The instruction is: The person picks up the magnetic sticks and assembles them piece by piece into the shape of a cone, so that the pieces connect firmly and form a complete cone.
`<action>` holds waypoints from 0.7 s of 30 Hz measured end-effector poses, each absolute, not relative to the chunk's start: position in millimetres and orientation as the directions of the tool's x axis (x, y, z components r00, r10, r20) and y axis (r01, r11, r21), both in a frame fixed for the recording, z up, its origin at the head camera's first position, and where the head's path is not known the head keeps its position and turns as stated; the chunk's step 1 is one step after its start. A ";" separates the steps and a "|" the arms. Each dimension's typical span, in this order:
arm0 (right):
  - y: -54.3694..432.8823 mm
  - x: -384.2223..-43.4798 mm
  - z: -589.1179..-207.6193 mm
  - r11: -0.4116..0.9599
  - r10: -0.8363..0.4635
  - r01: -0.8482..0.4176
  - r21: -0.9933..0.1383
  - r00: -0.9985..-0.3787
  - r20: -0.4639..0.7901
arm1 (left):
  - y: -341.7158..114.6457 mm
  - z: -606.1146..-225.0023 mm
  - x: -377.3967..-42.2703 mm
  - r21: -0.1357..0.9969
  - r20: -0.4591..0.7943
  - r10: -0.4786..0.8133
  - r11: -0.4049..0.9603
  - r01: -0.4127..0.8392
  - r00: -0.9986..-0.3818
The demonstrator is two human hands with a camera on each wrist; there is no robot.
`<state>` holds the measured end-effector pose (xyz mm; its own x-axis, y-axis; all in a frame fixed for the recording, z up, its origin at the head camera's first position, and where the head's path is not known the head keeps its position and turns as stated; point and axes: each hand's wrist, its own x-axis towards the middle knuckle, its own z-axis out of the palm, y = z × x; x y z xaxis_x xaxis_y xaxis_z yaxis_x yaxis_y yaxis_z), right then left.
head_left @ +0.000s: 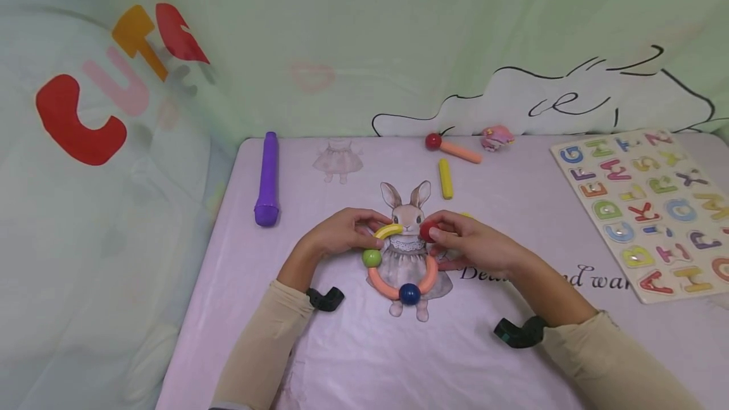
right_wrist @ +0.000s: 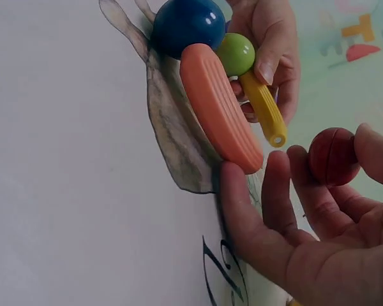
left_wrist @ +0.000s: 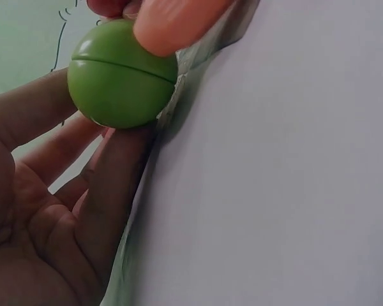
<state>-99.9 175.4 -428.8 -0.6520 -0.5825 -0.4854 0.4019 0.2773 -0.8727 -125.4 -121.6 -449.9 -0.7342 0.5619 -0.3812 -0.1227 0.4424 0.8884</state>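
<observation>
An open ring of toy rods and balls lies on the printed rabbit. It joins a yellow curved rod, a green ball, an orange curved rod, a blue ball and a second orange curved rod. My left hand pinches the yellow rod close to the green ball. Between thumb and fingers, my right hand holds a red ball, apart from the yellow rod's free end. One right fingertip meets the lower end of the second orange rod in the right wrist view.
A purple baton lies at the back left. Farther back are a loose red ball, a straight orange rod, a yellow rod and a pink lump. A wooden alphabet board lies at the right.
</observation>
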 end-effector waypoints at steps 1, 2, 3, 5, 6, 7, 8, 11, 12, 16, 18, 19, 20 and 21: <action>174.4 -99.7 -429.7 0.273 -0.587 0.395 -0.878 -0.655 -0.477 | -121.6 -449.7 -125.2 0.888 -0.384 0.560 0.443 -0.127 -0.734; 173.3 -99.5 -430.4 0.269 -0.589 0.387 -0.882 -0.659 -0.468 | -121.4 -449.8 -125.0 0.889 -0.390 0.561 0.436 -0.139 -0.730; 172.1 -99.3 -431.0 0.265 -0.589 0.378 -0.887 -0.665 -0.460 | -121.1 -449.9 -124.8 0.891 -0.397 0.562 0.426 -0.157 -0.726; 169.4 -98.9 -431.5 0.259 -0.588 0.358 -0.897 -0.679 -0.440 | -120.7 -450.1 -124.4 0.892 -0.412 0.562 0.408 -0.194 -0.717; 168.0 -98.7 -431.6 0.258 -0.586 0.345 -0.902 -0.687 -0.430 | -120.3 -450.0 -124.2 0.893 -0.420 0.562 0.397 -0.213 -0.712; 166.6 -98.3 -431.2 0.258 -0.583 0.334 -0.907 -0.695 -0.422 | -119.8 -449.8 -124.0 0.893 -0.426 0.562 0.385 -0.232 -0.709; 165.2 -97.9 -430.5 0.267 -0.576 0.320 -0.909 -0.703 -0.417 | -119.5 -449.5 -123.9 0.894 -0.430 0.563 0.373 -0.248 -0.706; 161.9 -97.4 -428.7 0.301 -0.555 0.281 -0.911 -0.725 -0.407 | -119.6 -448.9 -124.1 0.898 -0.418 0.566 0.378 -0.226 -0.711; 160.9 -97.4 -428.0 0.319 -0.546 0.263 -0.911 -0.734 -0.403 | -119.8 -448.4 -124.2 0.899 -0.409 0.567 0.385 -0.209 -0.715; 155.9 -98.9 -427.8 0.401 -0.501 0.176 -0.899 -0.779 -0.376 | -121.1 -447.6 -124.1 0.900 -0.381 0.582 0.410 -0.145 -0.719; 152.6 -100.0 -428.1 0.446 -0.474 0.135 -0.885 -0.803 -0.361 | -120.9 -447.1 -123.4 0.902 -0.377 0.590 0.411 -0.136 -0.714; 150.9 -100.9 -428.6 0.465 -0.464 0.119 -0.877 -0.812 -0.355 | -120.7 -447.1 -123.3 0.903 -0.374 0.594 0.410 -0.132 -0.712; 149.5 -101.4 -428.8 0.481 -0.457 0.103 -0.871 -0.818 -0.350 | -120.7 -447.2 -123.2 0.903 -0.369 0.599 0.411 -0.123 -0.711; 148.1 -102.2 -429.1 0.497 -0.450 0.094 -0.863 -0.822 -0.348 | -120.6 -447.1 -123.1 0.903 -0.363 0.602 0.414 -0.111 -0.711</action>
<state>-102.2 148.1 -429.1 -0.8225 -0.4495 -0.3485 0.0940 0.4968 -0.8627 -123.1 -120.6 -447.1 -0.7111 0.6020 -0.3632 -0.1108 0.4142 0.9034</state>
